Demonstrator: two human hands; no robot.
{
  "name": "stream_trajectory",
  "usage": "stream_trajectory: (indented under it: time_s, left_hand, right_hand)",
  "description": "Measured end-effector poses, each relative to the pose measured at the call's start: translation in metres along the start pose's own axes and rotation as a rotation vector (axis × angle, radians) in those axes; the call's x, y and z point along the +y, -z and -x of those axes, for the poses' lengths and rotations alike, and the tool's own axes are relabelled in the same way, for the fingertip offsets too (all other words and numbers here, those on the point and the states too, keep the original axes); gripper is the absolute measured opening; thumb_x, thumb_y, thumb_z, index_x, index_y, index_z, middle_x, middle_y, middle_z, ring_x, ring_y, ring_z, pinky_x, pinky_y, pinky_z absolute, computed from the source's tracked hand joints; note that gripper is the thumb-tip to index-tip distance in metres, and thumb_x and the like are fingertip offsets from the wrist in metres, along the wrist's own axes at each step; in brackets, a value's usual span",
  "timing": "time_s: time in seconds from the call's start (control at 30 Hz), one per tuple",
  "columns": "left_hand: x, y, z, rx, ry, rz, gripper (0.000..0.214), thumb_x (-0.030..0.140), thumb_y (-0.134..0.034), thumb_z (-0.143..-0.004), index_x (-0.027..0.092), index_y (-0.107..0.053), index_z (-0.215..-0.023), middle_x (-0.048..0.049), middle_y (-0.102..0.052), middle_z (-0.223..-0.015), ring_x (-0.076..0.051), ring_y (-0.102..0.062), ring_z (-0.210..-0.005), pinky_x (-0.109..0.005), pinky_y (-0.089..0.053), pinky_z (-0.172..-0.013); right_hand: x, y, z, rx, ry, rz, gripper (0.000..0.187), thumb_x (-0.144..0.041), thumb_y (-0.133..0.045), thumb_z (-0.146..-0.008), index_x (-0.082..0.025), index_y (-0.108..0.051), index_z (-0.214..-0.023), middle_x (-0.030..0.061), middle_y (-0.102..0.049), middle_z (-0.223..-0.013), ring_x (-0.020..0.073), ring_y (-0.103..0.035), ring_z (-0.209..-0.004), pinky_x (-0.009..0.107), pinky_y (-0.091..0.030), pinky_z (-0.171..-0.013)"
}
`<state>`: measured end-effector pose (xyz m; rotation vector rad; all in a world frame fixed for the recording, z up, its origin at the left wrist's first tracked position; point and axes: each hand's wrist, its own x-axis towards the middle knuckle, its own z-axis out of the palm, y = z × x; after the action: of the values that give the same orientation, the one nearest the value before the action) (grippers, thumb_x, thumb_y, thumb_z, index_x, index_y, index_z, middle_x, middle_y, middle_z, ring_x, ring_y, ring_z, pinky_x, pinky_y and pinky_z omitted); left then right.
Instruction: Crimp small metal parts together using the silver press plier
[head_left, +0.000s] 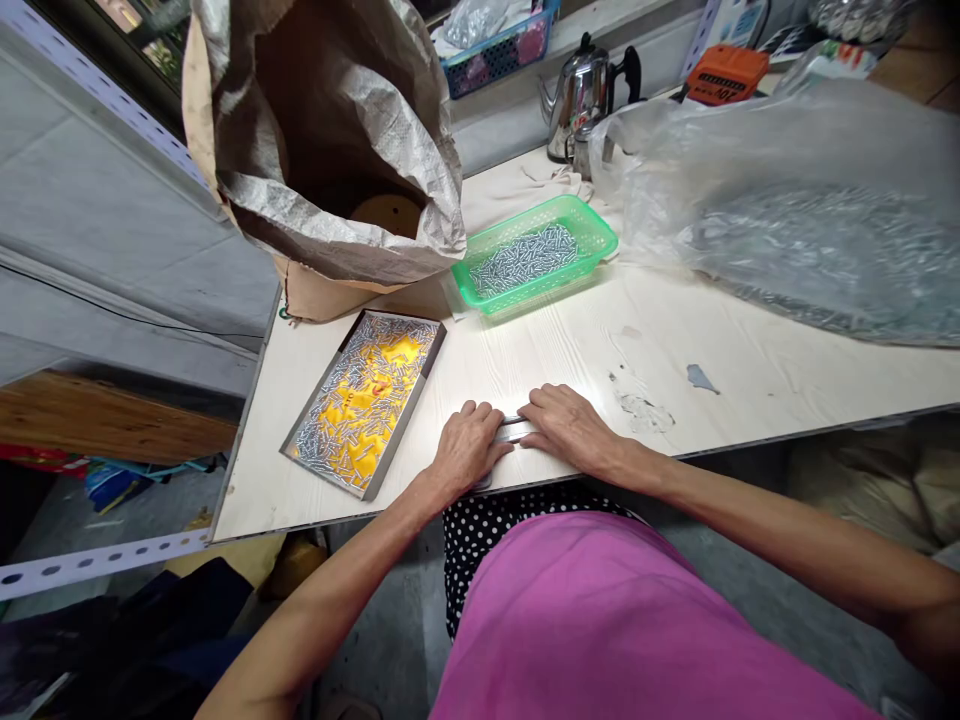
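Observation:
Near the table's front edge, my left hand [471, 443] and my right hand [568, 428] grip the two ends of a short, shiny metal strip [514, 430]. Both hands have their fingers curled over it, and only its middle shows between them; what it is exactly cannot be made out. Left of my left hand lies a shallow metal tray [405, 425] with a yellow bottom, strewn with many small silvery metal pins. Beyond my hands stands a green plastic basket [517, 295], with a heap of similar small metal pieces in it.
A large paper sack with a woven lining [330, 250] stands open at the back left. On the right lies a clear plastic bag [787, 150] full of metal pieces. A steel kettle [581, 95] and an orange box [726, 75] stand at the back of the white table [555, 345].

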<state>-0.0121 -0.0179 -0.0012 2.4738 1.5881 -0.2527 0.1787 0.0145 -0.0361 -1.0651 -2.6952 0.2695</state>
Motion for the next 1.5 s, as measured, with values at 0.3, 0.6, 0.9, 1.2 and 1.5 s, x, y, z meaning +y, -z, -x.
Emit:
stream_trajectory:
  time_s: [0.3,0.6,0.9,1.2,1.5]
  left_hand:
    - [-0.006,-0.005,0.004,0.029,0.078,0.039,0.023,0.041,-0.059,-0.091,0.019,-0.062,-0.098,-0.0061,-0.063,-0.099,-0.023,-0.054,-0.097,-0.035,-0.048,-0.081]
    - [0.034,-0.036,0.038,0.249,0.051,0.182,0.057,0.037,-0.060,-0.091,0.016,-0.039,-0.139,-0.0180,-0.041,-0.148,-0.033,-0.032,-0.141,-0.051,-0.036,-0.110]
    - [0.063,-0.051,0.043,0.229,-0.013,0.353,0.061,0.056,-0.049,-0.092,0.017,-0.044,-0.138,-0.0132,-0.042,-0.150,-0.031,-0.023,-0.146,-0.058,-0.018,-0.118]
    - [0.063,-0.068,0.045,0.234,0.010,0.425,0.066,0.057,-0.055,-0.088,0.015,-0.045,-0.138,-0.0191,-0.053,-0.139,-0.036,-0.044,-0.134,-0.056,-0.035,-0.110]
    - [0.068,-0.070,0.049,0.200,0.079,0.522,0.076,0.059,-0.055,-0.088,0.017,-0.035,-0.148,-0.0178,-0.050,-0.143,-0.036,-0.045,-0.134,-0.052,-0.038,-0.110]
  right_hand:
    - [-0.009,0.005,-0.016,-0.082,0.021,0.020,0.017,-0.031,-0.067,-0.088,-0.014,-0.066,-0.087,0.0083,-0.064,-0.089,0.0223,-0.053,-0.085,0.034,-0.031,-0.074]
    - [0.028,0.012,-0.030,-0.137,0.045,-0.072,0.034,-0.045,-0.061,-0.089,-0.019,-0.066,-0.109,0.0118,-0.063,-0.104,0.0283,-0.050,-0.095,0.035,-0.033,-0.072]
    - [0.041,0.004,-0.078,-0.060,0.046,0.024,0.013,-0.027,-0.060,-0.090,-0.018,-0.069,-0.090,0.0086,-0.068,-0.095,0.0260,-0.049,-0.095,0.036,-0.029,-0.074]
    - [-0.059,0.000,-0.086,-0.147,0.647,-0.008,0.006,-0.028,-0.065,-0.088,-0.027,-0.071,-0.089,0.0051,-0.062,-0.103,0.0259,-0.045,-0.104,0.035,-0.031,-0.073]
    - [-0.105,-0.030,-0.088,-0.169,0.730,0.026,0.012,-0.013,-0.066,-0.081,-0.024,-0.061,-0.084,0.0039,-0.059,-0.085,0.0221,-0.046,-0.085,0.035,-0.037,-0.077]
